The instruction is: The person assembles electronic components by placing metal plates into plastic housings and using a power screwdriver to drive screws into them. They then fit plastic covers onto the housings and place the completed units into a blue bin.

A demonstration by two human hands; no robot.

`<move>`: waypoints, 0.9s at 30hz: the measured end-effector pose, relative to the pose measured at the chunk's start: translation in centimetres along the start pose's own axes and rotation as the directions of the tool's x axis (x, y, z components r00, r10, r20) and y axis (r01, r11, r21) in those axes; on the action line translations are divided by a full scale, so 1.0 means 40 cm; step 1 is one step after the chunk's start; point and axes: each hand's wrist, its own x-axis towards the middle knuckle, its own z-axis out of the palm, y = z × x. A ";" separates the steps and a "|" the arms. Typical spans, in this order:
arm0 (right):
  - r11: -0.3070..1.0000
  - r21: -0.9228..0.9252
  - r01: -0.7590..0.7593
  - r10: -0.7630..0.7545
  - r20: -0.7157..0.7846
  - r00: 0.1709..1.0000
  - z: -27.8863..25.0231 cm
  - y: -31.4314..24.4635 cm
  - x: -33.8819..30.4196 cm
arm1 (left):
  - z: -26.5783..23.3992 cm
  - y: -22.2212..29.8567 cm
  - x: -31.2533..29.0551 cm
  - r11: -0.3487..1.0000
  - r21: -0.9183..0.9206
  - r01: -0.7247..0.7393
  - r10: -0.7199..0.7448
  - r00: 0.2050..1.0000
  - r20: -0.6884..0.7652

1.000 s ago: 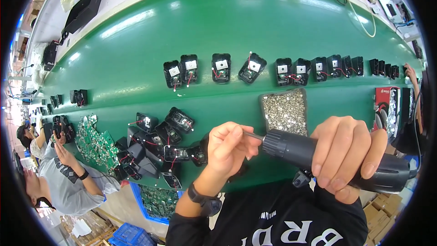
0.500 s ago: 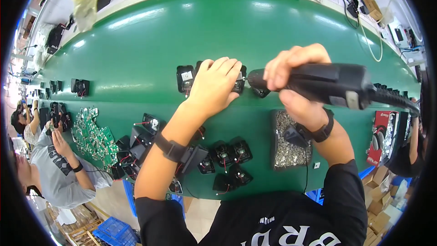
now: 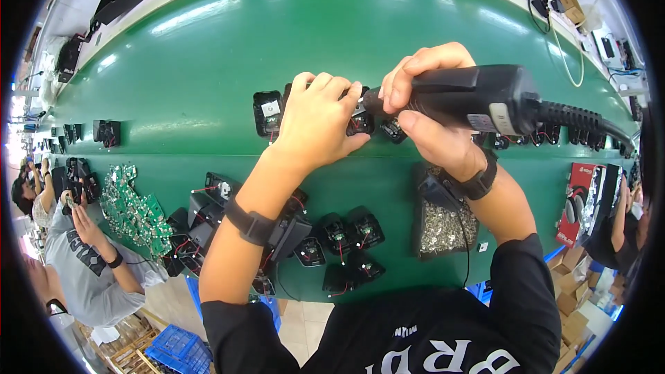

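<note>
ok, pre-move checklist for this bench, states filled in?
1. Black cylindrical power screwdriver gripped in right hand: ok.
2. Left hand over the open black plastic housing at the tool's nose: ok.
3. Tool engaged with that housing: cannot tell, contact too small.
4. Thick black ribbed cable leading away from that housing: ok, off to the right.
5. Dark rectangular tray stocked with small silvery metal parts: ok.

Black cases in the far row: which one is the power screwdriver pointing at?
The case just right of the left hand, partly covered by it. Only this one shows between that hand and the nose of the power screwdriver.
</note>
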 end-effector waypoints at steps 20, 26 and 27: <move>0.988 0.053 0.146 -0.150 0.089 0.985 -0.013 -0.105 -0.025 | -0.042 0.061 -0.064 0.988 -0.127 0.083 -0.107 0.975 -0.196; 0.992 0.068 0.108 -0.113 0.070 0.991 -0.002 -0.168 -0.043 | -0.027 0.083 -0.072 0.970 -0.232 0.069 -0.126 0.962 -0.243; 0.992 0.066 0.111 -0.115 0.068 0.991 -0.002 -0.173 -0.047 | -0.023 0.084 -0.070 0.962 -0.268 0.050 -0.124 0.956 -0.266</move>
